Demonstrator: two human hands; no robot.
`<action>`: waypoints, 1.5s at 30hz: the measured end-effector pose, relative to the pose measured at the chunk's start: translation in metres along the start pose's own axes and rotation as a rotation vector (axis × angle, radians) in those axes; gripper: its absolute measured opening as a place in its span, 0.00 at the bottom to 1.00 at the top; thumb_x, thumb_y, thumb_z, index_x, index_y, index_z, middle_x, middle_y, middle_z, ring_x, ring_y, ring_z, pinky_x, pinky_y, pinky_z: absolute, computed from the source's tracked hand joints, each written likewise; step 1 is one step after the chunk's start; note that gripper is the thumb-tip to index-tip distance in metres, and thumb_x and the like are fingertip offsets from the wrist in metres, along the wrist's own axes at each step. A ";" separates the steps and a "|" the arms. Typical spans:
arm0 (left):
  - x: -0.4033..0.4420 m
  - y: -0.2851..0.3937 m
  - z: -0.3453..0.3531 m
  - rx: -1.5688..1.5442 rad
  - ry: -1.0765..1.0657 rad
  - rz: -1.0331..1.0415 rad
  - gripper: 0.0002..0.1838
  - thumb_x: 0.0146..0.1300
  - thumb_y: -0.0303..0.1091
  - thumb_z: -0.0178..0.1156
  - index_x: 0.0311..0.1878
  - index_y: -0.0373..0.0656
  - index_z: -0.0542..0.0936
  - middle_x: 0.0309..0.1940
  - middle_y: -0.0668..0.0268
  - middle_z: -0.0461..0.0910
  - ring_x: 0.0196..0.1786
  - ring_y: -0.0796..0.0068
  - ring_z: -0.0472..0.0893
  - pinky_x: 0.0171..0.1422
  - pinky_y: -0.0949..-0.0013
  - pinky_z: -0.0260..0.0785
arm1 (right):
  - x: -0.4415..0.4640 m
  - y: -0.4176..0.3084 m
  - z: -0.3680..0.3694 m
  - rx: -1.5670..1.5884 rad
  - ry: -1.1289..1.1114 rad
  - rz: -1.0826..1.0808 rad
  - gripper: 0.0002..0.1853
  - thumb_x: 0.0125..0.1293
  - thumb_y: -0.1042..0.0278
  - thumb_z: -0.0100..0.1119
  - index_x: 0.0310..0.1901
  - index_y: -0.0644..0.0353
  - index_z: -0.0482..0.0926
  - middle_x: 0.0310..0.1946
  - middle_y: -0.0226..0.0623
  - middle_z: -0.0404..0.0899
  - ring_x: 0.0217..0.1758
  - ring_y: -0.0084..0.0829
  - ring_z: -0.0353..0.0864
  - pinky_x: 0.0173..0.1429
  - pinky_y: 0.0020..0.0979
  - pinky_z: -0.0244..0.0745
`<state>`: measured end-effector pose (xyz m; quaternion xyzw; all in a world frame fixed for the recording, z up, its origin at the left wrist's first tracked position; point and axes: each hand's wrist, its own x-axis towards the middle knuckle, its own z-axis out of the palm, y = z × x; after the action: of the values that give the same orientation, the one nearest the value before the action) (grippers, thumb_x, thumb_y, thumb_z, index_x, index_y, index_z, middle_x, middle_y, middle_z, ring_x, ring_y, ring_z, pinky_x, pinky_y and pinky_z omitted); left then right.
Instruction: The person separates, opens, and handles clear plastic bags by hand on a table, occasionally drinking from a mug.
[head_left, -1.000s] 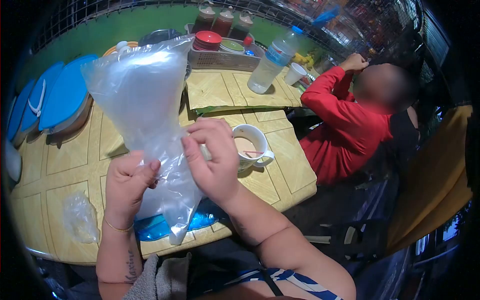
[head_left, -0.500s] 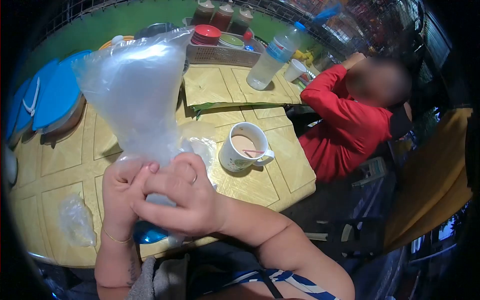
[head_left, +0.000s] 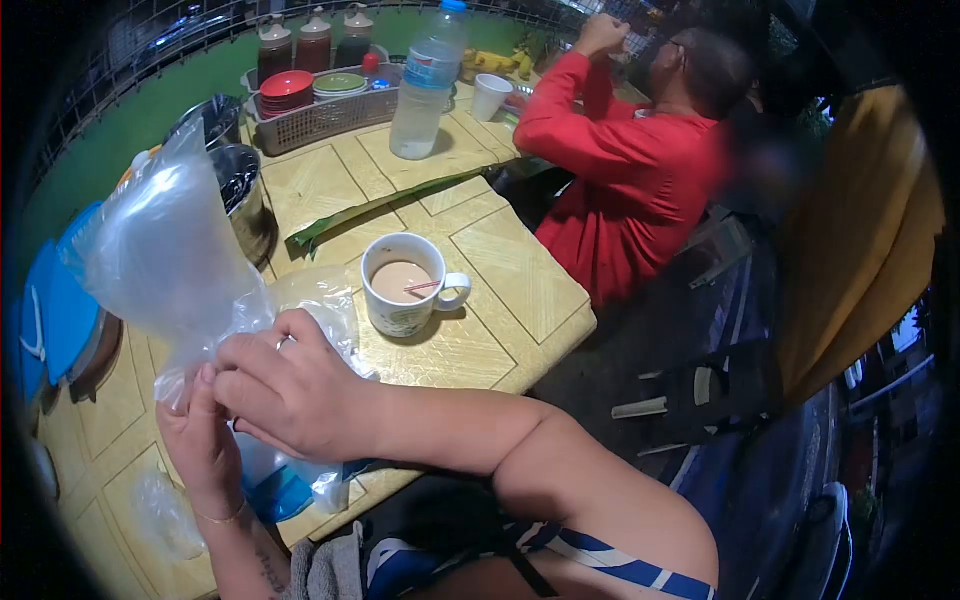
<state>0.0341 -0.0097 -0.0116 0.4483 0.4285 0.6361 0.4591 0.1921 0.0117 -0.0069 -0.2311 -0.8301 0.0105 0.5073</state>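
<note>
A: Where is the puffed-up clear plastic bag (head_left: 165, 245)?
B: Above the near part of the pale yellow tiled table (head_left: 530, 300), leaning up and to the left, its gathered lower part at both hands.

A: How does the left hand (head_left: 205, 450) hold it?
B: The grip is closed, thumb up, pinching the gathered plastic.

A: And the right hand (head_left: 290, 390)?
B: Its fingers are curled together over the same gathered part, against the left hand. A ring shows on one finger. I cannot tell exactly where each fingertip presses.

A: What lies close by?
B: A loose clear plastic sheet (head_left: 320, 295) just beyond the right hand, and shiny blue plastic (head_left: 285, 490) below the hands. A crumpled clear plastic bag (head_left: 165, 515) lies beside the left wrist.

A: Beyond those?
B: A white mug with a printed pattern (head_left: 395, 312) stands upright, holding a light brown drink and a thin red stick. Past it are a long green leaf strip (head_left: 390, 207) and a clear plastic water bottle with a blue cap (head_left: 418, 110). A person in a red top (head_left: 630, 190) sits across the corner.
</note>
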 end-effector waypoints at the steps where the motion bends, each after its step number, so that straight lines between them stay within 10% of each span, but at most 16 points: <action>1: 0.001 -0.003 -0.001 0.014 -0.029 0.008 0.09 0.71 0.30 0.57 0.34 0.39 0.80 0.25 0.74 0.75 0.27 0.87 0.69 0.30 0.78 0.58 | 0.000 0.000 0.001 0.021 -0.008 0.011 0.23 0.50 0.65 0.69 0.49 0.55 0.74 0.46 0.37 0.75 0.43 0.36 0.77 0.51 0.42 0.60; 28: 0.000 0.007 -0.017 0.115 -0.084 0.134 0.16 0.70 0.31 0.57 0.24 0.36 0.77 0.26 0.65 0.75 0.30 0.80 0.70 0.36 0.74 0.60 | -0.002 0.008 -0.002 -0.151 -0.517 0.173 0.08 0.52 0.71 0.63 0.34 0.51 0.75 0.29 0.30 0.69 0.36 0.36 0.77 0.53 0.44 0.62; 37: -0.002 0.005 -0.016 0.217 -0.020 0.129 0.16 0.69 0.32 0.60 0.24 0.36 0.77 0.27 0.66 0.76 0.31 0.80 0.71 0.38 0.74 0.61 | -0.003 -0.004 -0.016 0.232 0.214 -0.184 0.16 0.50 0.72 0.67 0.43 0.54 0.81 0.43 0.40 0.76 0.36 0.37 0.76 0.42 0.37 0.69; 45: -0.007 0.004 -0.004 0.158 0.023 0.191 0.14 0.68 0.29 0.59 0.25 0.36 0.77 0.27 0.66 0.77 0.31 0.79 0.71 0.37 0.75 0.61 | 0.002 -0.002 0.012 0.390 0.026 -0.063 0.29 0.48 0.71 0.75 0.52 0.61 0.73 0.48 0.46 0.74 0.46 0.47 0.77 0.47 0.42 0.75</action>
<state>0.0305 -0.0183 -0.0104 0.5146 0.4381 0.6461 0.3548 0.1799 0.0131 -0.0109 -0.1025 -0.8125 0.1523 0.5533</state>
